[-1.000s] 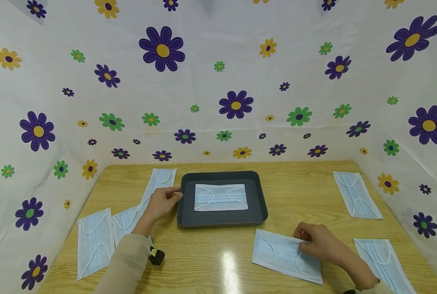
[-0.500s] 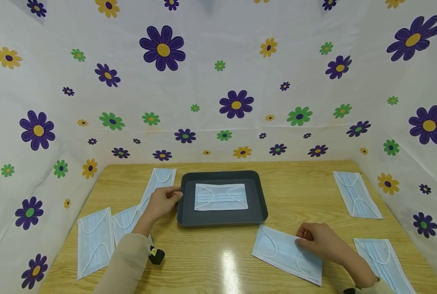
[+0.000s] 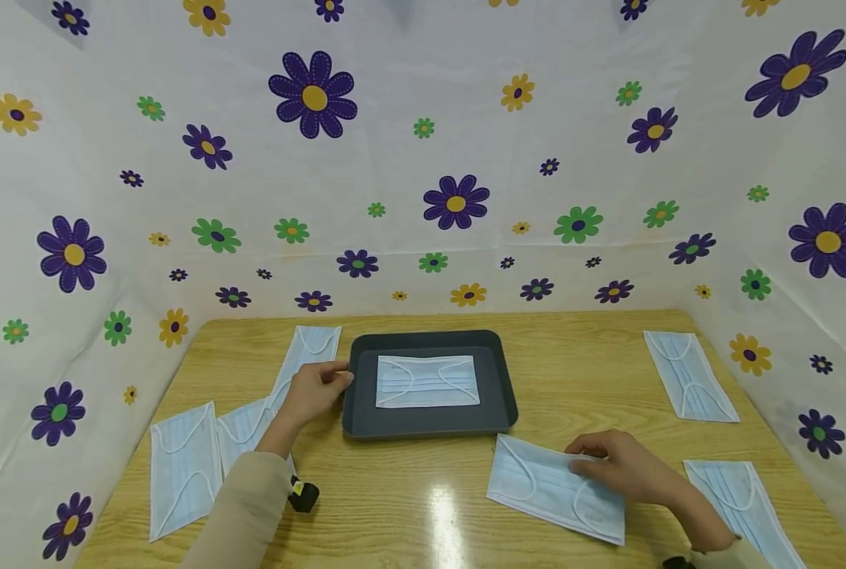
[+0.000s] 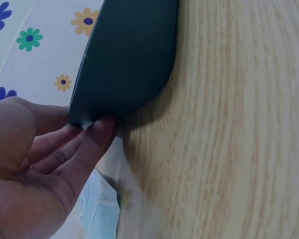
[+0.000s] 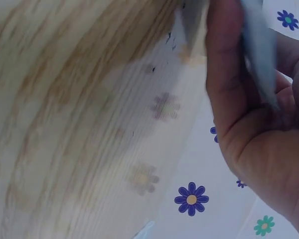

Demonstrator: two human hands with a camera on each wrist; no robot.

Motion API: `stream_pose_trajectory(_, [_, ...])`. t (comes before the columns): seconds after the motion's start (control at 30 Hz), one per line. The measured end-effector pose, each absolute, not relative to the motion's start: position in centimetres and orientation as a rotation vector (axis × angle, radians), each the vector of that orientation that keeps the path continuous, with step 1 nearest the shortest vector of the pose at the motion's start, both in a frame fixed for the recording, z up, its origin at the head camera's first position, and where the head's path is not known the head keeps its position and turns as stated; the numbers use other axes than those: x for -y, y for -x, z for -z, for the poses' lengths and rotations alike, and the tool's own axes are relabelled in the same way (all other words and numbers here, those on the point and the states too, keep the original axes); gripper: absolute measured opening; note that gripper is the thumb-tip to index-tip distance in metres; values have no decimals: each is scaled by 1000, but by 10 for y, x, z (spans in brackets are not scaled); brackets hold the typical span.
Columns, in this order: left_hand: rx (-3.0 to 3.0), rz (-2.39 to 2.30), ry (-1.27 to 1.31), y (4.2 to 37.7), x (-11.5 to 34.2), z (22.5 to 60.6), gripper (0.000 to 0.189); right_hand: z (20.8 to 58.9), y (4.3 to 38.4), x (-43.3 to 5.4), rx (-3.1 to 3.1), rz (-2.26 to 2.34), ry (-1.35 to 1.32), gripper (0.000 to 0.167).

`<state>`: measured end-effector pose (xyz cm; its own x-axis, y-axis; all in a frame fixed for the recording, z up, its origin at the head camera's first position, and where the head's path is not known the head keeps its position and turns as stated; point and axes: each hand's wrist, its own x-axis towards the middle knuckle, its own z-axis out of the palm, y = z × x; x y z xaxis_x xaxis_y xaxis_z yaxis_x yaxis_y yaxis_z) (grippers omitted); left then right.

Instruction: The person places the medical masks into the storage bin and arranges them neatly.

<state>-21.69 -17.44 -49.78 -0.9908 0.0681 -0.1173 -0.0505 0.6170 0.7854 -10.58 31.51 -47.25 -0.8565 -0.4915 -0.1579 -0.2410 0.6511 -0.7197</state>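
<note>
A dark grey tray point(image 3: 363, 399) lies on the wooden table with one light blue face mask point(image 3: 428, 382) flat inside it. My left hand point(image 3: 316, 393) pinches the tray's left rim between thumb and fingers; the left wrist view shows the fingertips at the tray wall point(image 4: 124, 59). Right of the tray's front corner, my right hand point(image 3: 622, 465) holds another face mask point(image 3: 537, 478) by its upper edge, thumb on the near face. That mask is tilted and slightly bowed. Seen edge-on in the right wrist view, the mask point(image 5: 259, 45) runs between thumb and fingers.
More masks lie at the left: one near the edge point(image 3: 184, 474), one beside it point(image 3: 241, 427) partly behind my left arm, and one farther back point(image 3: 309, 356). At the right are a back mask point(image 3: 689, 375) and a front mask point(image 3: 743, 506). A flowered cloth point(image 3: 394, 158) walls the table.
The mask in my right hand has come up slightly toward the tray's front right corner and now bows more. My left hand and the tray have stayed in place.
</note>
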Motion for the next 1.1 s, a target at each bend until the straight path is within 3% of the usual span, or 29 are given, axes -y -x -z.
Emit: stream_pose_trajectory(1.1, [-2720, -1329, -39, 217, 175, 500, 38, 465, 130, -294, -2492, 1353, 396, 22])
